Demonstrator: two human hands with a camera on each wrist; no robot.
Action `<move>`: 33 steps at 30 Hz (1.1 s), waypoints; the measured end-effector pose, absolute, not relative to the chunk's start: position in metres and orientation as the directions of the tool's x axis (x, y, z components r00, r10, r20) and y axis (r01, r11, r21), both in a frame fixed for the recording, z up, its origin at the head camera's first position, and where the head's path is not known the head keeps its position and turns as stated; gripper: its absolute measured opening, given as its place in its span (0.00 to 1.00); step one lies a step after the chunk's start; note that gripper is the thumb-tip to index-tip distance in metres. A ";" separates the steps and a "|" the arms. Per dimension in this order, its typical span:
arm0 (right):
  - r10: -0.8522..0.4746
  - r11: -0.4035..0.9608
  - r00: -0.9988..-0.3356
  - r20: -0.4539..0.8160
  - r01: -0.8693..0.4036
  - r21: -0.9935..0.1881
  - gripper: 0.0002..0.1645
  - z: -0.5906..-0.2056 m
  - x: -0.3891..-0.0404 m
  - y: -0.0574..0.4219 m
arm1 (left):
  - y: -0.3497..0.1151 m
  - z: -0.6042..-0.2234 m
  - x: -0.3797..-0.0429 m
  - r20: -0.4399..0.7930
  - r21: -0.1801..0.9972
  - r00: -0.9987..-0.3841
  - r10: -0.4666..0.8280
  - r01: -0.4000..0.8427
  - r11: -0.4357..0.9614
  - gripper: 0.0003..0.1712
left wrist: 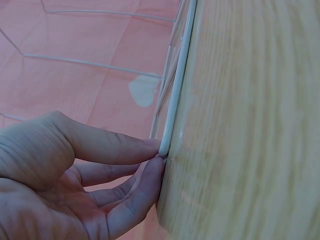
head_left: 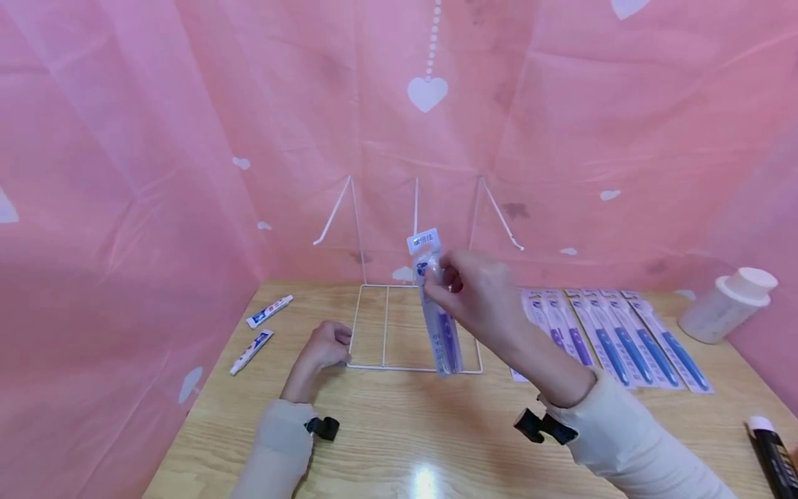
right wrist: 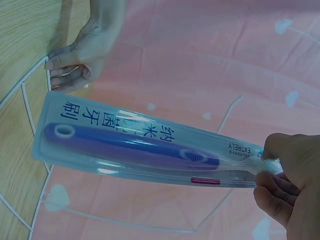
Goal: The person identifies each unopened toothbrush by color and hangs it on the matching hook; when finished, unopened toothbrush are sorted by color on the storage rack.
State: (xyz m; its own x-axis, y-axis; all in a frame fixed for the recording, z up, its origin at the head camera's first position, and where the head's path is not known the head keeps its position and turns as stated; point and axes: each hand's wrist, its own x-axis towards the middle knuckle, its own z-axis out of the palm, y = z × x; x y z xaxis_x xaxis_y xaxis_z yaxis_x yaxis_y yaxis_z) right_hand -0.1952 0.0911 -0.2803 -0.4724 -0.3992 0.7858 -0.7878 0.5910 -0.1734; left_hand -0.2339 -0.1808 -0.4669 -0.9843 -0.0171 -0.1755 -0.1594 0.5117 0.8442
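Note:
My right hand [head_left: 483, 296] pinches a packaged purple toothbrush [head_left: 447, 339] near the head end of its clear blister pack. The pack hangs tilted, handle end down, in front of a white wire rack [head_left: 384, 326]. Printed lettering and the purple handle show clearly in the right wrist view, where the toothbrush [right wrist: 135, 147] spans the middle. At the rack's near left corner, the thumb and fingertips of my left hand [head_left: 326, 345] pinch the wire frame [left wrist: 176, 100]. The rack's base lies on the table, and its back wires with protruding arms rise against the pink curtain.
Several packaged toothbrushes [head_left: 614, 339], purple and blue, lie in a row to the right. Two small toothpaste tubes [head_left: 269, 312] lie at left. A white bottle [head_left: 726, 305] stands tilted-looking at far right, and a black tube [head_left: 774, 454] with a white cap lies nearer.

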 end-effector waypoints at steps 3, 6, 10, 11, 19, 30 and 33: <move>-0.409 0.581 -0.473 0.780 -0.794 -0.177 0.06 -0.282 -0.198 0.087 | -0.181 -0.467 -0.234 -0.176 0.844 -0.984 -0.013 -0.158 0.513 0.30; -0.410 0.588 -0.487 0.771 -0.787 -0.185 0.07 -0.285 -0.202 0.084 | -0.180 -0.466 -0.233 -0.183 0.843 -0.983 -0.010 -0.162 0.513 0.30; -0.405 0.602 -0.525 0.748 -0.769 -0.214 0.08 -0.286 -0.207 0.082 | -0.179 -0.465 -0.233 -0.193 0.846 -0.981 -0.009 -0.171 0.505 0.30; -0.403 0.606 -0.535 0.742 -0.764 -0.222 0.08 -0.286 -0.209 0.082 | -0.179 -0.464 -0.233 -0.194 0.845 -0.981 -0.010 -0.172 0.506 0.30; -0.353 0.651 -0.658 0.665 -0.683 -0.330 0.07 -0.287 -0.237 0.072 | -0.179 -0.464 -0.233 -0.194 0.844 -0.981 -0.014 -0.174 0.508 0.29; -0.209 0.687 -0.779 0.591 -0.547 -0.478 0.11 -0.287 -0.283 0.059 | -0.180 -0.466 -0.235 -0.182 0.841 -0.983 0.000 -0.156 0.518 0.28; -0.180 0.706 -0.813 0.554 -0.499 -0.502 0.12 -0.284 -0.291 0.055 | -0.181 -0.466 -0.235 -0.191 0.842 -0.982 -0.003 -0.166 0.514 0.28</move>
